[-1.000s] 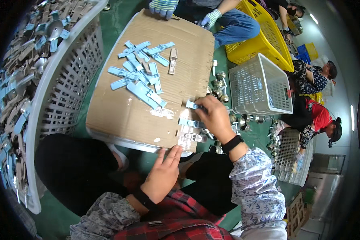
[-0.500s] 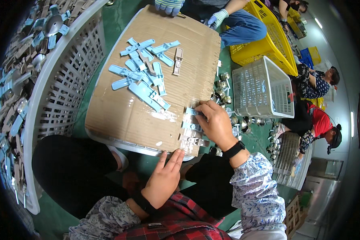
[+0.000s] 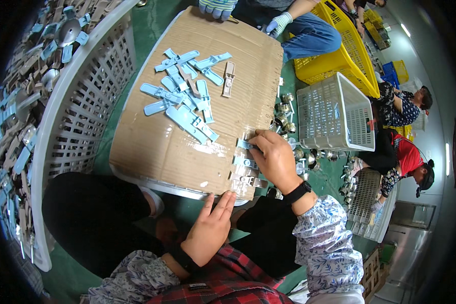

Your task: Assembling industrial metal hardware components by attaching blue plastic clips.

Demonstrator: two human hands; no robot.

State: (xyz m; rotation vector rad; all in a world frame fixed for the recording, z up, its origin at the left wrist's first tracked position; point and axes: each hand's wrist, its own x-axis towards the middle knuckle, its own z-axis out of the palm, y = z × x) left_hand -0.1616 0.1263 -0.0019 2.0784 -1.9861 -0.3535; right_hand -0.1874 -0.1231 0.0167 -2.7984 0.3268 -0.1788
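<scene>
At the right edge of a cardboard sheet (image 3: pixel 152 157), the fingertips of my right hand (image 3: pixel 276 157) are closed on a light blue plastic clip-shaped piece (image 3: pixel 242 144). Below it lie another blue clip piece (image 3: pixel 242 162) and a beige one (image 3: pixel 242 179), lined up along the same edge. My left hand (image 3: pixel 211 228) rests with its fingers stretched out on the near edge of the cardboard, holding nothing. Farther left, a loose pile of blue clip pieces (image 3: pixel 185 124) spreads over the cardboard, and a single beige clip piece (image 3: pixel 228 80) lies to its right.
A large whitish basket (image 3: pixel 81 96) full of clip pieces and metal parts stands on the left. On the right are a white crate (image 3: pixel 321 121), a yellow crate (image 3: pixel 319 68) and metal parts (image 3: pixel 283 109) on the green floor. A co-worker's gloved hands (image 3: pixel 278 24) are at the far edge.
My right hand stays at the cardboard's right edge, its fingers shifting slightly at the top blue clip piece. The view has moved a little; my left hand keeps its place.
</scene>
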